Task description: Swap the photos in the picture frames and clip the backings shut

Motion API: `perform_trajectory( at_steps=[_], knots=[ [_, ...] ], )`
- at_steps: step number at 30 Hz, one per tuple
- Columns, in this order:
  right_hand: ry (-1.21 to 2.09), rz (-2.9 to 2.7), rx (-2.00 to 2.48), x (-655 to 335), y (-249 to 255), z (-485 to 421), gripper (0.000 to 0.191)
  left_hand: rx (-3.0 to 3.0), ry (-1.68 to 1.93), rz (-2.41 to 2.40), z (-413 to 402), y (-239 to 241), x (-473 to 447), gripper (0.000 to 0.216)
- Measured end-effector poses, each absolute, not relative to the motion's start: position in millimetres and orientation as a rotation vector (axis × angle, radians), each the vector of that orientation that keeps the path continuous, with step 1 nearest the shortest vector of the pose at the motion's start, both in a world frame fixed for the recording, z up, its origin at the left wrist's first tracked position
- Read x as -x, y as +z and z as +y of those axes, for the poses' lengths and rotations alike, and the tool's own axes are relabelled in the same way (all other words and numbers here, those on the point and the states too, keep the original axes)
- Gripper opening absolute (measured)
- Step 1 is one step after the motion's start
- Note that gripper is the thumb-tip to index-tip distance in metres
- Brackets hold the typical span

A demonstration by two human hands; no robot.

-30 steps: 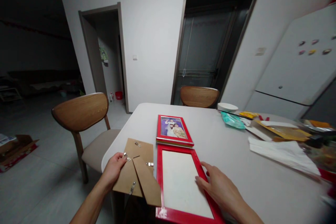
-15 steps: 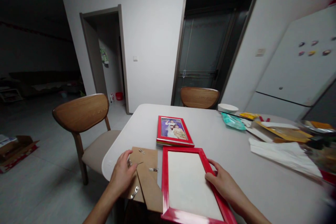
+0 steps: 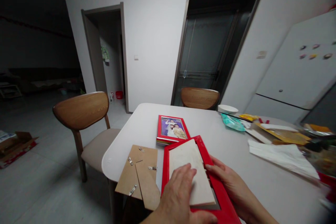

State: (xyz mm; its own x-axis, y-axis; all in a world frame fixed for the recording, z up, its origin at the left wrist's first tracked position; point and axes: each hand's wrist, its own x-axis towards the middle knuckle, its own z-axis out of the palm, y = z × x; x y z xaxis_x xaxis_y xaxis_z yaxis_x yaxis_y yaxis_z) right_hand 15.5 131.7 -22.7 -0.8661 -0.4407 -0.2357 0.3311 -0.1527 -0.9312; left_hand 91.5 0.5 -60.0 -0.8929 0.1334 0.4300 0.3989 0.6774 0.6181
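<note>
A red picture frame (image 3: 224,196) is tilted up in my right hand (image 3: 231,183), whose thumb and fingers clasp its right side. Within the frame a pale, cream-coloured panel (image 3: 202,182) sits askew, leaving a gap along its right edge. Across this panel lies my left hand (image 3: 178,190), its fingers stretched out and its thumb by the frame's lower bar. To the left, a brown backing board (image 3: 126,178) with metal clips and a stand flap rests at the table's edge. Another red frame with a photo (image 3: 173,127) lies just beyond the held one, partly covered by it.
The white table (image 3: 220,143) carries a white bowl (image 3: 228,109), a teal packet (image 3: 233,121), a yellow envelope (image 3: 283,133) and white paper (image 3: 283,155) on its right. Wooden chairs stand at the left (image 3: 81,110) and far side (image 3: 200,98).
My left hand has moved right from the backing board onto the panel. The panel now sits crooked in the frame, and the frame's far end has risen over the photo frame.
</note>
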Motion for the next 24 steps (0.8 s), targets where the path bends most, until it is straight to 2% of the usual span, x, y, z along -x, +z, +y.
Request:
perform_trajectory(
  at_steps=[3,6,10,13,16,24],
  knots=[
    [-2.075,1.612,0.131,-16,-22,129,0.058,0.468,-0.949,-2.521,-4,-54,-94,0.062],
    [-2.067,1.723,0.129,-12,-27,130,0.057,0.481,-0.931,-2.430,-12,-54,-98,0.057],
    [-1.924,1.959,0.107,-3,-40,140,0.056,0.044,-1.096,-2.277,-39,-56,-109,0.053],
    [-1.778,2.169,0.136,6,-57,152,0.051,-0.225,-1.281,-2.249,-62,-61,-120,0.047],
    [-1.580,2.476,0.204,16,-77,161,0.048,-0.298,-1.313,-2.366,-76,-72,-128,0.047],
    [-0.891,3.006,0.354,22,-96,165,0.045,-0.212,-0.898,-2.709,-72,-86,-126,0.049]
  ],
)
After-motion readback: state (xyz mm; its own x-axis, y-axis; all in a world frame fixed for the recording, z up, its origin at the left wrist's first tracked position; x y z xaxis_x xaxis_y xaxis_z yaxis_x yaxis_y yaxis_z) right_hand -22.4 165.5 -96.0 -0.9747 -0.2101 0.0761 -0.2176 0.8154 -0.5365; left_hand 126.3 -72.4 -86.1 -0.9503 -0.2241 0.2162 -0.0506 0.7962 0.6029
